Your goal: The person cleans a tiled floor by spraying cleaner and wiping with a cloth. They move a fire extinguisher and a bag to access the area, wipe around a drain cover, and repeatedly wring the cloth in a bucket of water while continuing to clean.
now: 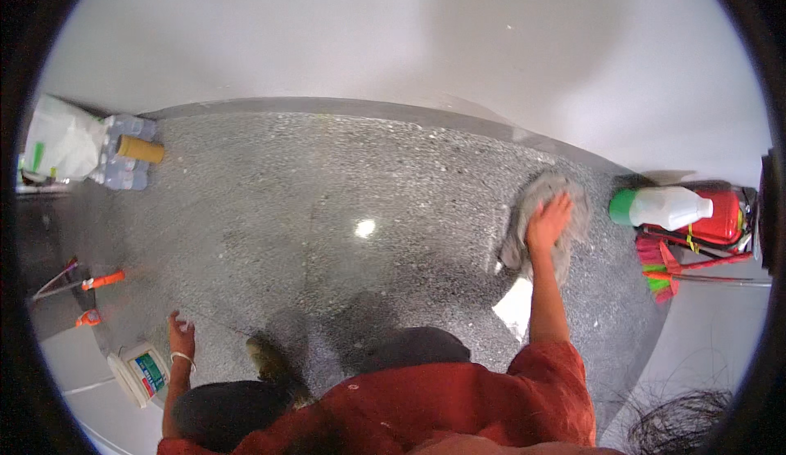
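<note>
My right hand [548, 220] lies palm down on a bunched grey cloth [568, 255], pressing it against the speckled terrazzo floor [264, 209]. Its fingers are slightly spread over the fabric. A bright patch of reflected light shows beside the forearm, just below the cloth. Off to the left, my left hand [181, 335] hangs near my knee with loosely bent fingers. A pale spot shows between those fingers, too small to identify, and a light band circles the wrist. The hand is nearest to a white plastic tub [138, 372] that bears a printed label.
At right are a white-and-green plastic bottle [663, 207], a red fire extinguisher [727, 215] and a pink-and-green broom [658, 271]. Packed clear bottles [132, 176] and a yellow-brown cylinder [141, 149] stand at left, above an orange-handled tool [104, 280]. A pale wall [344, 31] bounds the floor ahead.
</note>
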### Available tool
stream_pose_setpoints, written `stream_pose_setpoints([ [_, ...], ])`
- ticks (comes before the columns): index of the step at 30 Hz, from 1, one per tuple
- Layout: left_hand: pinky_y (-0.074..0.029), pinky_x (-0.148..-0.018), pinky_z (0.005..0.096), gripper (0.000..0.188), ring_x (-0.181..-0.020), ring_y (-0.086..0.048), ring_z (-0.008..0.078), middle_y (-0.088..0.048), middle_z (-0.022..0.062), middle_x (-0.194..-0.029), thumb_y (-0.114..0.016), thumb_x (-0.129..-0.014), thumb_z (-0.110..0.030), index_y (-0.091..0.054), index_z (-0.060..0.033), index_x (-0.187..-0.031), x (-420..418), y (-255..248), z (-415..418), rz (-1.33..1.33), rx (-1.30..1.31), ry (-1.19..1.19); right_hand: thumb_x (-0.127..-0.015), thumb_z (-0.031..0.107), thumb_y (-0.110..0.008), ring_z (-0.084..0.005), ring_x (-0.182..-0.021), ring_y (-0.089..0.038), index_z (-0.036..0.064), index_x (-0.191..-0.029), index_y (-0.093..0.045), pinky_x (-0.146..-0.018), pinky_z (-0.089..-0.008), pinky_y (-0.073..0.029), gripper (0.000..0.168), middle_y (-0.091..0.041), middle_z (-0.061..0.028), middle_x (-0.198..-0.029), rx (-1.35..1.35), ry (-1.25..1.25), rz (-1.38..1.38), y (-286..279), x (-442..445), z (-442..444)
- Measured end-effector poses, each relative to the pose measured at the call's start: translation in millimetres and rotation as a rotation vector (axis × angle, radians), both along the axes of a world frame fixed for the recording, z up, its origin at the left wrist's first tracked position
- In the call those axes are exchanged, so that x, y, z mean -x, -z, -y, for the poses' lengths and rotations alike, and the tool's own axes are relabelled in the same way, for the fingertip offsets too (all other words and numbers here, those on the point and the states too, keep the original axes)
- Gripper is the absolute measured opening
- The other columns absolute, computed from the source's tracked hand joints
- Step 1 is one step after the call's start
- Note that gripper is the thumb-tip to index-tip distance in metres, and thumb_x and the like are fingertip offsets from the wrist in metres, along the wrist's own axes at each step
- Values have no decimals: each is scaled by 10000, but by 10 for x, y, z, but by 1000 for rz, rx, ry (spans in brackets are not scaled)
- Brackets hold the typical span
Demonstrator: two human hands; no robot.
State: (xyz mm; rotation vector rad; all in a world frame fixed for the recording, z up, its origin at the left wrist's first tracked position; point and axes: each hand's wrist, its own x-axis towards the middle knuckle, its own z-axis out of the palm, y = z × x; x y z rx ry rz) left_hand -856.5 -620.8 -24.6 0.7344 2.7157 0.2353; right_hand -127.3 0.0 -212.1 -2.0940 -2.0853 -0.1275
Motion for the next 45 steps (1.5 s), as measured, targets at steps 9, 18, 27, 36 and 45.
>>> stream_pose_setpoints([
  [9, -487, -441, 309, 496, -667, -671, 191, -627, 127, -1111, -640, -949, -142, -405, -175, -1384, -602, 24, -12, 344, -57, -406, -988, 491, -461, -465, -1508, -107, -28, -1533, -285, -1213, -598, -52, 773, -202, -259, -1618, 163, -502, -137, -341, 3176, 441],
  [18, -523, -537, 304, 559, -738, -697, 202, -642, 122, -1161, -654, -950, -183, -392, -175, -1444, -771, 35, -617, 400, -156, -197, -907, 544, -598, -385, -1529, -114, 287, -1528, -399, -1177, -674, -71, 701, -261, -66, -1638, 120, -939, -396, -310, 3380, 565],
  [27, -545, -531, 327, 743, -736, -699, 223, -650, 179, -1134, -683, -926, -189, -225, -206, -1510, -803, 420, -536, 561, -276, -486, -978, 425, -528, -398, -1511, -180, 331, -1579, -286, -1143, -657, -182, 655, -216, -36, -1663, 17, -309, 83, -293, 497, 273],
  [36, -552, -725, 363, 723, -853, -665, 222, -592, 136, -1171, -755, -874, -195, -337, -134, -1461, -461, 1038, -1211, 376, -342, -89, -1037, 478, -417, -480, -1481, -187, 334, -1599, -204, -1132, -669, -218, 618, -181, -97, -1662, 18, -177, 219, -83, 1182, 317],
  [45, -410, -1060, 453, 618, -1232, -508, 393, -507, 229, -1341, -672, -924, -248, -409, -32, -1440, 602, 1454, -906, -143, -339, 81, -1021, 459, -457, -486, -1471, -213, 180, -1575, -271, -1160, -626, -204, 648, -271, -224, -1601, -133, -271, 128, 67, 3463, -61],
])
